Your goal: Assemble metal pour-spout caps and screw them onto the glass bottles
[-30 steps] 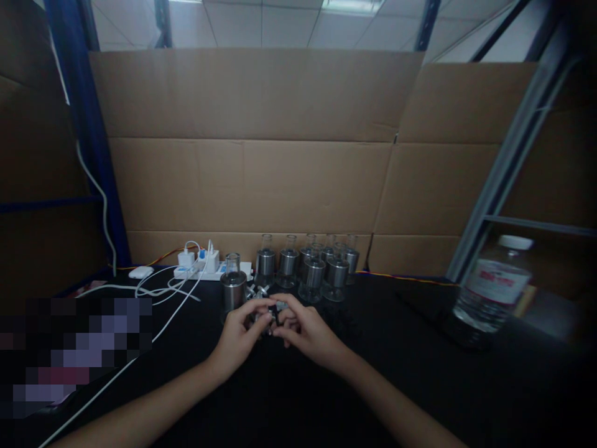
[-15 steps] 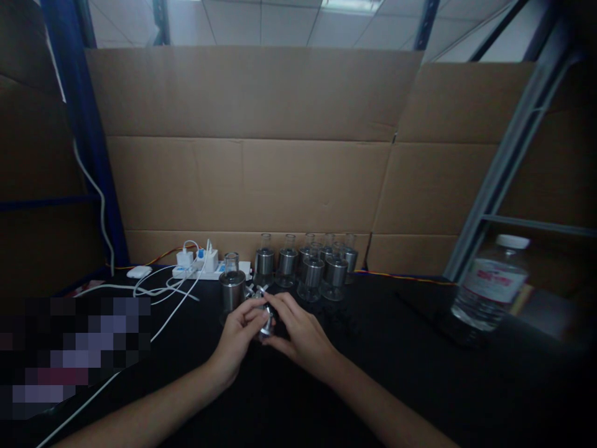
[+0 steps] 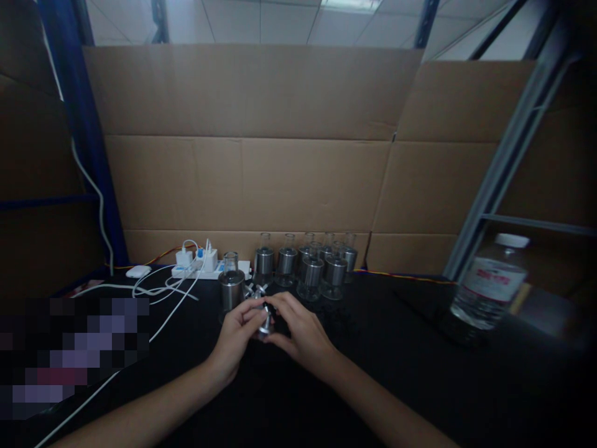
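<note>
My left hand (image 3: 237, 339) and my right hand (image 3: 298, 333) meet over the black table (image 3: 382, 373), fingers curled round a small shiny metal part (image 3: 265, 325) held between them. Just behind my fingers lie a few small silver pieces (image 3: 255, 290). To the left of them stands a single metal cylinder with a glass top (image 3: 232, 286). Behind that is a group of several similar metal cylinders with glass tops (image 3: 308, 267) near the cardboard wall.
A white power strip with plugs (image 3: 200, 264) and white cables (image 3: 158, 292) lie at the back left. A clear water bottle (image 3: 487, 289) stands at the right beside a grey metal rack post (image 3: 504, 162). Cardboard sheets (image 3: 252, 155) wall off the back.
My hands have drawn closer together round the metal part, and it has turned a little between my fingers. The view has shifted slightly.
</note>
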`<state>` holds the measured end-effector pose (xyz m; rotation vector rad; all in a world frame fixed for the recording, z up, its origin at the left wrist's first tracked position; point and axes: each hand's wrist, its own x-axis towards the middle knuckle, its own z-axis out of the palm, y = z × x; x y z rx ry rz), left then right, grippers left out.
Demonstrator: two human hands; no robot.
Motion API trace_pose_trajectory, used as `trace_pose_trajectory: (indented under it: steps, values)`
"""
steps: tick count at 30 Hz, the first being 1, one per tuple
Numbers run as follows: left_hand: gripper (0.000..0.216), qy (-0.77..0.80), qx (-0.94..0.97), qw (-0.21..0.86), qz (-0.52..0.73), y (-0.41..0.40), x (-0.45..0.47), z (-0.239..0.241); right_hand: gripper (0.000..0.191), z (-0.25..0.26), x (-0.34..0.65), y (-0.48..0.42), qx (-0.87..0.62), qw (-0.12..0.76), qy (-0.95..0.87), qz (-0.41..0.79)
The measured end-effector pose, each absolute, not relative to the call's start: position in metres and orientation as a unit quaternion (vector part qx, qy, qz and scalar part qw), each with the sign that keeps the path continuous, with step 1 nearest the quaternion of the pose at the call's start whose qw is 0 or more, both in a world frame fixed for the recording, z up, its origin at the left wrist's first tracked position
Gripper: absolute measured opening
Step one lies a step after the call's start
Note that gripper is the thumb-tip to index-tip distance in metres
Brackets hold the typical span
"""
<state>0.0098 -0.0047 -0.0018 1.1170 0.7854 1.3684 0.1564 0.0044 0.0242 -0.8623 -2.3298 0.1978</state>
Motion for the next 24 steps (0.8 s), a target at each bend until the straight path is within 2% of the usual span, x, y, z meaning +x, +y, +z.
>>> trace_pose_trajectory:
  steps: [10, 24]
  values:
    - [0.032, 0.340, 0.476, 0.571, 0.575, -0.0040, 0.0101, -0.0042, 0.055, 0.0235, 0.1577, 0.0045, -0.333, 0.293, -0.895, 0.055]
    - [0.033, 0.331, 0.508, 0.544, 0.580, -0.0052, 0.0129, -0.0028, 0.048, 0.0202, 0.1544, 0.0062, -0.323, 0.320, -0.889, 0.050]
